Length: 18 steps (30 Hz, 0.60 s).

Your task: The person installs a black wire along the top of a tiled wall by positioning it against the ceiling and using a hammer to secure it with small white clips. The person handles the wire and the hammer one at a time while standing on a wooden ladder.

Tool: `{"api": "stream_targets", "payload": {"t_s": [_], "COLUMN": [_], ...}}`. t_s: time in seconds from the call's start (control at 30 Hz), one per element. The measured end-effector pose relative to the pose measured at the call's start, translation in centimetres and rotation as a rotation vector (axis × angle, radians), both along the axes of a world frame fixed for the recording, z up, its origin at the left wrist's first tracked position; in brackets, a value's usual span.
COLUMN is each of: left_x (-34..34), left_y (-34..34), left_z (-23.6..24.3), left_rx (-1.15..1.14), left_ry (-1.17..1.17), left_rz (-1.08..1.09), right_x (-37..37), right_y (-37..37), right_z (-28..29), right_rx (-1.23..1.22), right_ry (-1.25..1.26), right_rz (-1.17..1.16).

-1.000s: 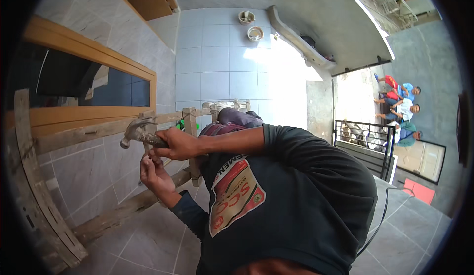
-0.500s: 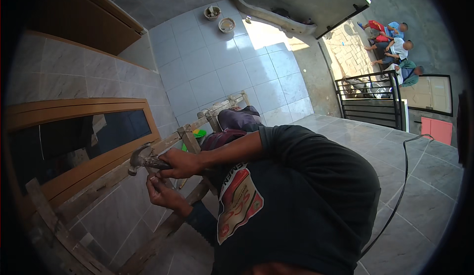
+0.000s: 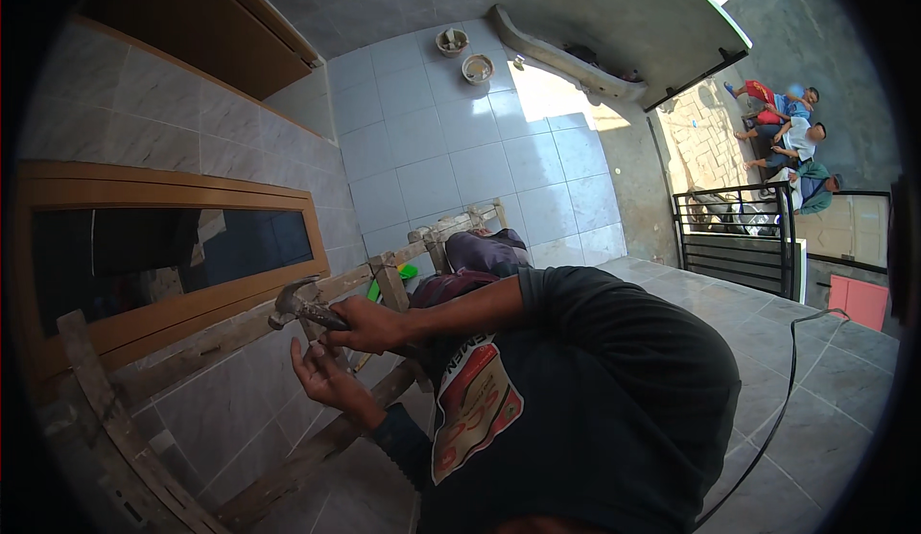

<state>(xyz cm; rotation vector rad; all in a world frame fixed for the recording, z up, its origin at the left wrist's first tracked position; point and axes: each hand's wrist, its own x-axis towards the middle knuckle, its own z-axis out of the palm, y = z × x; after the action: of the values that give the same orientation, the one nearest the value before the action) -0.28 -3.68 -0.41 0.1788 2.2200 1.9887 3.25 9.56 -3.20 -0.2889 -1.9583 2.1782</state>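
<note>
The hammer (image 3: 309, 309) is left of the middle of the view, held in front of a rough wooden beam (image 3: 211, 346); whether it touches the wood I cannot tell. Its long axis slants, head at the upper left, handle running down to the right into the fist. The blunt face points down and left, the claw up and right.

The right hand (image 3: 372, 325) is wrapped around the handle near the head. Just below it, the left hand (image 3: 328, 380) is narrow, fingers curled with tips close together; I cannot tell if they grip anything.

Farther out, a window (image 3: 259, 237) sits beyond the beam, two buckets (image 3: 477, 81) stand on pale floor tiles (image 3: 480, 169), and three people (image 3: 796, 138) sit beyond a black gate (image 3: 789, 246)
</note>
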Motion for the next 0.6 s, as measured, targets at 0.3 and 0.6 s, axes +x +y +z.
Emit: {"api": "stream_targets", "payload": {"t_s": [0.3, 0.6], "left_x": [-0.4, 0.1], "left_y": [-0.3, 0.3], "left_z": [-1.1, -2.4], "left_rx": [-0.638, -0.602], "left_ry": [0.751, 0.848], "left_rz": [-0.029, 0.104], "right_x": [0.0, -0.2], "right_y": [0.5, -0.3], "right_z": [1.7, 2.2], "right_rx": [-0.167, -0.284], "right_ry": [-0.229, -0.202], "right_rz": [0.069, 0.071]}}
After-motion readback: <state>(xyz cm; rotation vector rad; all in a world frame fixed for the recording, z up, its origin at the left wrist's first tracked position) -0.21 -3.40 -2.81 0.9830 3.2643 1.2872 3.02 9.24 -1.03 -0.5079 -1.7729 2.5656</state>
